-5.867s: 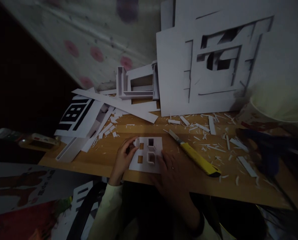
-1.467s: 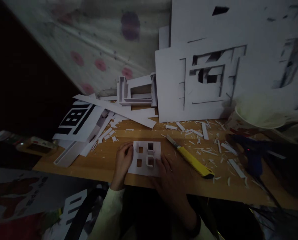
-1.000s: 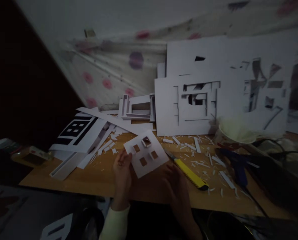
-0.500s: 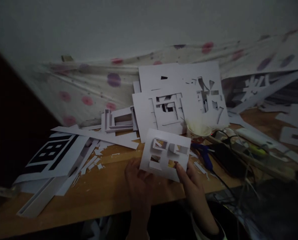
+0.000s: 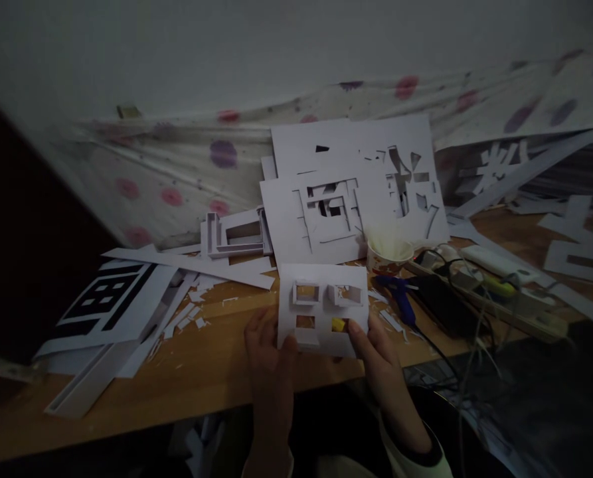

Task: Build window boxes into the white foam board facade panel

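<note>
A white board piece with square openings is held up over the front of the wooden table. Raised white strips frame its upper two openings, and something yellow shows through the lower right one. My left hand grips the lower left edge, thumb on the front face. At the lower right edge, my right hand pinches the board, thumb beside the lower right opening. The fingers behind the board are hidden.
Large cut-out sheets lean at the back. A paper cup, a blue glue gun and a power strip with cables lie right. Left are a black-patterned sheet, strips and scraps on the table.
The held board has turned to sit more level and face the camera more squarely. My left thumb has come onto its front face. The whole view has shifted slightly.
</note>
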`<state>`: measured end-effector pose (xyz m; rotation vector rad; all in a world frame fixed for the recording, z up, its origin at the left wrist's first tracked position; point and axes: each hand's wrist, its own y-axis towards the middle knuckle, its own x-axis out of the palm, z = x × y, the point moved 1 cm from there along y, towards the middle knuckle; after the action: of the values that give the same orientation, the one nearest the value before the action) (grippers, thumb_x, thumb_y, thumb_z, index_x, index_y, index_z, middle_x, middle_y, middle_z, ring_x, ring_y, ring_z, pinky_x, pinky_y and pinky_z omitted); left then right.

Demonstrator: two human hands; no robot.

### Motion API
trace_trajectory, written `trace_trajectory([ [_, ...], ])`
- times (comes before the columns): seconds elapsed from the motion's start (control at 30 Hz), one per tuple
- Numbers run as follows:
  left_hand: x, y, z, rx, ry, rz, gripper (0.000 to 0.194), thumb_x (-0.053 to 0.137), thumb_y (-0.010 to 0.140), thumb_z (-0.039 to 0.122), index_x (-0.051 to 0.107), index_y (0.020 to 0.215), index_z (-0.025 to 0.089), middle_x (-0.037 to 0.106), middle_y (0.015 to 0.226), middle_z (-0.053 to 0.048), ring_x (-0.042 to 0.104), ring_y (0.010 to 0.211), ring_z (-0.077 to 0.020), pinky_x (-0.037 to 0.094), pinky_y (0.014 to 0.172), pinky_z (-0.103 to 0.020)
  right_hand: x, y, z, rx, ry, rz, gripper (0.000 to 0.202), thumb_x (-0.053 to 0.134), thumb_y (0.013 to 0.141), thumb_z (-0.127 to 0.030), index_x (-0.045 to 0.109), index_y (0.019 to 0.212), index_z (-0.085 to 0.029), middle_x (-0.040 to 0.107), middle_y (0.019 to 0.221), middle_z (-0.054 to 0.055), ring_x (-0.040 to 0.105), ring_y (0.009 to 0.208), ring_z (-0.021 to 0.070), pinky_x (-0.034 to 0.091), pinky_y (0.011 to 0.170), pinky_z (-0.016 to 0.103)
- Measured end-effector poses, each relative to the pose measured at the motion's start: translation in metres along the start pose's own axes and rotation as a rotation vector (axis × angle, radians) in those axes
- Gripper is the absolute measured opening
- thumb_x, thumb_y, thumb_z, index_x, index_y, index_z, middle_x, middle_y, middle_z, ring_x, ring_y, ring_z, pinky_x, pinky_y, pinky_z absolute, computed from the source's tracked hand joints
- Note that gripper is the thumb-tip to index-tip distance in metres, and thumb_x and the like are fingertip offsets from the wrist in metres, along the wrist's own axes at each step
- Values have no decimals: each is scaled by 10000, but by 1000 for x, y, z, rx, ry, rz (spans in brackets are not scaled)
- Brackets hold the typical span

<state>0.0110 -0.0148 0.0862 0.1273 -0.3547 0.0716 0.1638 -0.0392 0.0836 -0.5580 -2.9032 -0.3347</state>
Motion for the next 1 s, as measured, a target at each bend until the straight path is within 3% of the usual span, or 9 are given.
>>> trace_trajectory([
  [0.23,-1,1,-4,-6,5,16,754,746,734,621,406,1325,299,607,1349,-140,652,1169,-275,597,831,-347,-2,0,0,-6,6,-5,419,631,888,-555,648,1140,-220,753,1038,69,675,748,195,537,550,261],
  [0.37,-3,2,-8,26,10,-6,754,739,734,633,421,1339,315,601,1363,-131,644,1185,-282,578,910,-382,-1,0,0,-37,-45,11,409,624,891,-566,673,1120,-231,757,1079,70,697,942,238,571,745,313],
  [0.47,-5,2,-10,14,-22,-8,791,744,694,678,437,1325,311,616,1334,-130,661,1150,-287,590,883,-385,-1,0,2,-34,-65,4,421,614,899,-568,674,1148,-235,745,1149,75,682,1051,255,555,869,351],
  [0.6,-5,1,-9,-38,-67,43,778,728,719,672,426,1332,301,596,1363,-135,667,1137,-284,598,846,-377,-1,0,6,-14,-74,-5,434,594,911,-564,655,1189,-236,721,1214,81,665,1099,270,544,900,381],
  [0.77,-3,4,-15,-3,-39,93,779,739,714,666,441,1337,306,617,1351,-125,658,1161,-276,578,901,-394,0,3,13,5,-107,-13,448,592,900,-587,666,1155,-226,732,1178,87,661,1097,284,526,927,407],
  [0.9,-16,9,-21,-64,-100,96,652,581,804,725,576,1287,286,688,1270,-106,684,1106,-286,594,857,-424,-1,7,24,63,-71,-36,477,612,873,-616,676,1146,-230,741,1157,76,663,1090,283,536,913,401],
  [1.0,-38,13,-26,-205,80,110,549,702,754,636,727,1102,212,734,1202,-110,655,1164,-311,552,951,-427,-2,10,35,110,-103,-50,470,631,848,-634,702,1077,-230,757,1093,68,685,1008,278,552,872,397],
])
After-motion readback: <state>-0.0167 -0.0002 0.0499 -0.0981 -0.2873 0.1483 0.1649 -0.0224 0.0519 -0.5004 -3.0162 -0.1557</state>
